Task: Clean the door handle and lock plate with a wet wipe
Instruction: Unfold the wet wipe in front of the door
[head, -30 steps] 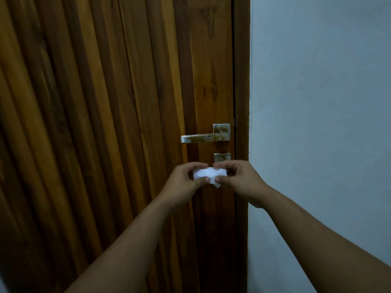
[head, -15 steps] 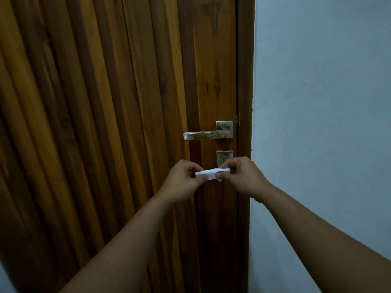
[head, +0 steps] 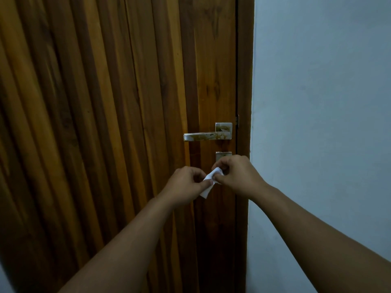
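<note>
Head view: I record a wooden door [head: 105, 123] of vertical slats filling the left and centre, with a pale blue-grey wall [head: 317, 102] to its right. The metal door handle [head: 206, 136] projects horizontally leftward from its square mount and carries brownish staining along its length. Directly below it, the lock plate [head: 222, 154] shows only its upper edge; the right hand [head: 239, 176] covers the remainder. I note both arms extended toward the door. The left hand [head: 187, 181] sits just beside the right, slightly lower. The white wet wipe [head: 209, 182], crumpled and partly folded, lies between the two hands, below the handle. Fingers of both hands are narrowed to a pinch on it, one corner hanging beneath the left thumb.
</note>
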